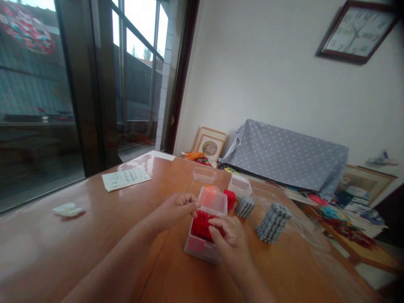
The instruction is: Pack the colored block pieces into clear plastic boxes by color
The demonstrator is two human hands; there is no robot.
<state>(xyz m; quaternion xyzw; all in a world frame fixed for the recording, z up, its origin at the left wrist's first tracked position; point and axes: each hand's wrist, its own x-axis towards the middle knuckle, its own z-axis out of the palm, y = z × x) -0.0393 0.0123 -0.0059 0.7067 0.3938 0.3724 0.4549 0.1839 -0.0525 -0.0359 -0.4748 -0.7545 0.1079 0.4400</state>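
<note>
A clear plastic box (205, 251) stands on the table before me, packed with red plastic pieces (199, 225). Its hinged clear lid (217, 203) is tipped up at the far side. My left hand (179, 209) is at the lid's left edge, thumb and fingertips pinched together; whatever is between them is too small to make out. Over the right side of the box, my right hand (232, 235) has its thumb and curled fingers close together at the red pieces. Those fingers hide part of the contents, and I cannot make out what they hold.
Right of the box stand a tall grey stack (273, 223) and a shorter grey stack (245, 206). Behind the lid are a red block stack (229, 199), an open clear box (240, 185) and a clear tray (204, 174). Written paper (126, 178) and a crumpled tissue (68, 209) lie left.
</note>
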